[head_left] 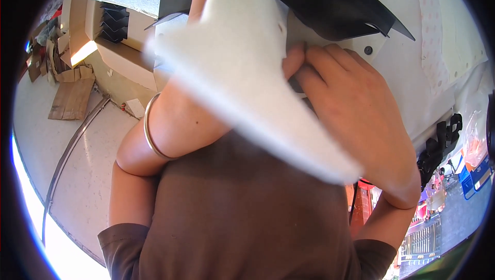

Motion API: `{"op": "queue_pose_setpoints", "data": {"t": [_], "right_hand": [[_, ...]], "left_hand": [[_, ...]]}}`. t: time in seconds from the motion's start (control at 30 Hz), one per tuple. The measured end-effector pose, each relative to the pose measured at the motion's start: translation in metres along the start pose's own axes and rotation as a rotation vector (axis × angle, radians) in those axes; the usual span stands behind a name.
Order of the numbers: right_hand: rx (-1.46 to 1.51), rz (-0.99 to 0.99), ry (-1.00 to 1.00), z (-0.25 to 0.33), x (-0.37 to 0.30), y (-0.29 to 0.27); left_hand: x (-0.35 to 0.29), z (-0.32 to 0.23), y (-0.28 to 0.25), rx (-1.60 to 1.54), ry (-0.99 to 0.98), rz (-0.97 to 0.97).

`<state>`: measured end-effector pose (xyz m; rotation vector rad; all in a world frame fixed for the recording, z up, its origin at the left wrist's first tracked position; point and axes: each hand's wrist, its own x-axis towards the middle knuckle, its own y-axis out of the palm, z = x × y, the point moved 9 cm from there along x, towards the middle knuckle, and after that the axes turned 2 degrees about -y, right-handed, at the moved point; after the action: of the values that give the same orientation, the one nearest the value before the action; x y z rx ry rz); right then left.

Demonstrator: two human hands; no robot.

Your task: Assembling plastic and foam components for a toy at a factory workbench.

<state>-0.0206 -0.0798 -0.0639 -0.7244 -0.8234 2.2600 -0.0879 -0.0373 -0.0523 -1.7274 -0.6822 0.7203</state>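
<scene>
A white, soft-looking flat piece (247,58) with an irregular, pointed outline hangs in front of me, its lower end smeared by motion. My left hand (195,112) holds it from behind; one finger shows past its upper left edge and the rest are hidden. At the piece's right edge, my right hand (356,89) is closed, thumb and fingertips pinched together. Whatever lies in that pinch cannot be made out. Just beyond the hands, curved black sheet pieces (330,2) lie on a white surface (397,84), beside a small black round part (368,50).
To the left, an open cardboard box (124,61) contains several folded black pieces (114,22). Flattened cardboard (72,97) and a dark cable (72,148) lie on the floor. Black buckle-like parts (438,146) hang at the right, near a blue item (475,177).
</scene>
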Motion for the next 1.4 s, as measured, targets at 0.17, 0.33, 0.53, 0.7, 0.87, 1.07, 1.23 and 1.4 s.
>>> {"op": "queue_pose_setpoints", "data": {"t": [0.17, 0.33, 0.53, 0.7, 0.87, 1.07, 1.23, 1.4], "right_hand": [[-0.034, -0.045, 0.062, 0.0, 0.001, -0.002], [0.035, -0.03, 0.095, 0.0, 0.0, -0.006], [0.073, -0.081, 0.122, 0.01, 0.002, -0.015], [0.163, -0.227, 0.141, 0.024, 0.024, -0.017], [0.255, -0.27, 0.243, 0.013, 0.044, -0.011], [0.184, -0.283, 0.221, 0.01, 0.052, -0.007], [0.281, -0.189, 0.377, 0.001, 0.052, -0.002], [0.264, -0.147, 0.408, 0.001, 0.055, 0.002]], "left_hand": [[-0.02, 0.025, -0.009, 0.013, -0.308, 0.332], [-0.04, 0.045, -0.047, -0.243, -0.221, -0.084], [-0.057, 0.103, -0.044, -0.953, -0.601, -0.497], [-0.053, 0.115, -0.05, -0.834, -0.521, -0.403], [-0.05, 0.133, -0.036, -0.815, -0.427, -0.32], [-0.046, 0.136, -0.028, -0.63, -0.329, -0.426], [-0.04, 0.132, -0.03, -0.482, -0.219, -0.469], [-0.047, 0.154, -0.009, -0.668, -0.421, -0.449]]}}
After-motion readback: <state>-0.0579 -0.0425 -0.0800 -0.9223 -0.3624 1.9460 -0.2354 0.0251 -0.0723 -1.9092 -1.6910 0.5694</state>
